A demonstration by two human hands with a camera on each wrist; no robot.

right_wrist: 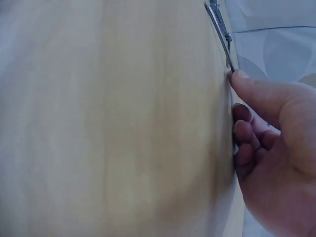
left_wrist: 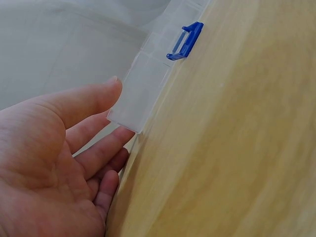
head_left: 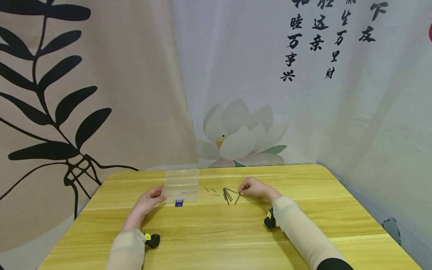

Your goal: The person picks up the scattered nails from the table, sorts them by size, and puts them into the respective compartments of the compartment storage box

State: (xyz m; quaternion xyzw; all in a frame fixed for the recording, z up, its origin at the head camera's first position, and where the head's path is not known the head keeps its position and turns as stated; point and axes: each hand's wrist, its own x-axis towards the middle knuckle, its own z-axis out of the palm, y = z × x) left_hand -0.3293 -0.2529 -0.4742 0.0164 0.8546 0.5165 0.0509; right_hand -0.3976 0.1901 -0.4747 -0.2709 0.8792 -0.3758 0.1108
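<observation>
Head view puts our right hand (head_left: pixel 255 187) at the far end of one dark screw (head_left: pixel 237 199), thumb and fingertips apparently pinching it. Our left hand (head_left: pixel 148 201) is relaxed, thumb and fingers apart, touching the left edge of the clear box (head_left: pixel 182 178); how firmly it presses, we cannot tell.

We judge the step in hand to be picking out a single screw while the left hand steadies the box. The next move, as we read it, calls for a sure pinch on that one end and a lift clear of its neighbours.

Just left of it lie the long screws (head_left: pixel 227 195), fanned and overlapping, one reaching to the fingertips, so they could snag. Between them and the box, three small screws (head_left: pixel 213 190) lie apart, easily brushed by a crossing hand. The box appears open; its blue latch (head_left: pixel 179 203) juts from the near edge and could catch a finger. Its contents are too faint to tell. Behind the wooden table (head_left: pixel 202 232) hangs a printed backdrop (head_left: pixel 145 93).
</observation>
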